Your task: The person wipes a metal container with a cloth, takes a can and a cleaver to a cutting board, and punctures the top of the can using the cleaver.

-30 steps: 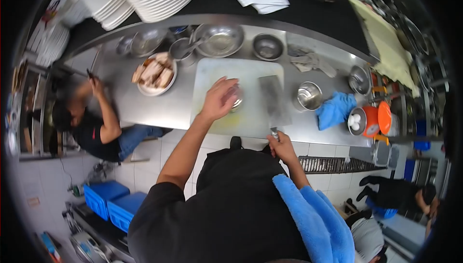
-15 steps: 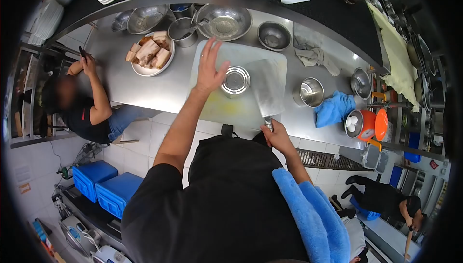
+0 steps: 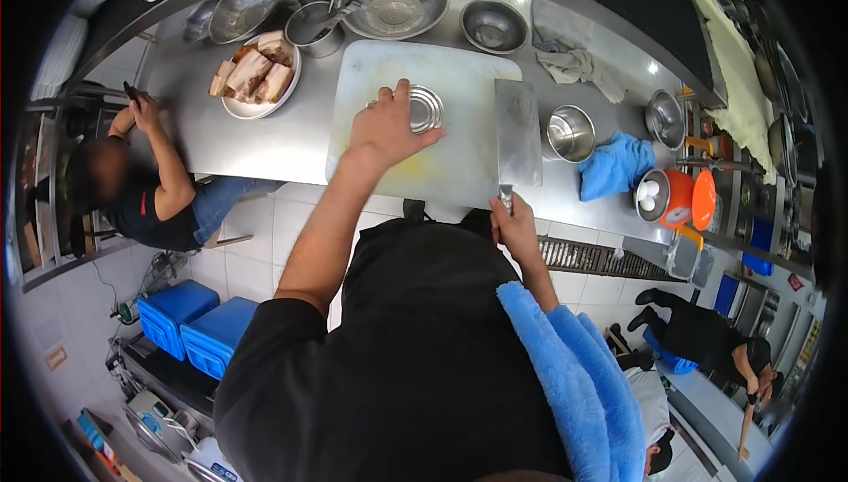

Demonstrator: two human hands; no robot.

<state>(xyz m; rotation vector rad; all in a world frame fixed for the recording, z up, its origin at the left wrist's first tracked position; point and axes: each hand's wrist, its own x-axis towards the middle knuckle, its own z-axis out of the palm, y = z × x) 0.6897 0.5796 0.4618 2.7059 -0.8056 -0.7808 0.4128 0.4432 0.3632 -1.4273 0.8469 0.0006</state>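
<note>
"Left hand?"
"Fingers spread apart beside a round, ridged metal can on the pale cutting board; contact cannot be told."
"Right hand?"
"Clamped on a rectangular-bladed metal cleaver, board's right edge."

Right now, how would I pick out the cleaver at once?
Start at the steel counter, then its pale board. At the board's right edge is the cleaver, gripped by the right hand. Broad, flat and squared-off, it stands out from the round tin and pot either side.
</note>
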